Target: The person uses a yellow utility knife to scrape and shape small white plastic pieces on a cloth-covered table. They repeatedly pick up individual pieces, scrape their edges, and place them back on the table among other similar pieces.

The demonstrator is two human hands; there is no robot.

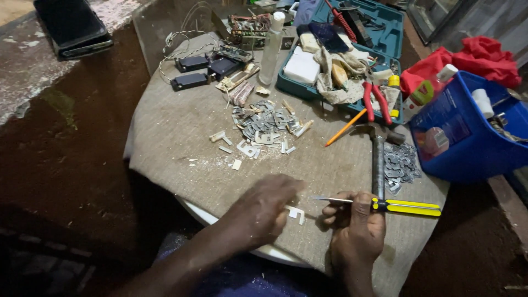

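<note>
From where I stood, the person sat bent over a round table covered with coarse grey cloth. The left hand lay knuckles up near the table's front edge, its fingers curled together and pressing down on a small pale metal plate. Only the plate's right end stuck out past the fingertips, flat on the cloth; the rest was hidden beneath the hand.

The right hand was closed around a screwdriver with a yellow and black handle. The fingers were clamped on the shaft just where it met the handle, so the handle stuck out to the right of the hand and the thin blade pointed left. The blade's tip stood just beside the plate, slightly above and to its right; I could not tell whether it touched.

A hammer lay just behind the right hand, its head away from the person. To its right sat a small heap of grey stamped plates; a larger scatter of plates lay mid-table. Farther back were a pencil, red-handled pliers, a teal tool case and black boxes with wires. A blue tub stood at the right.
</note>
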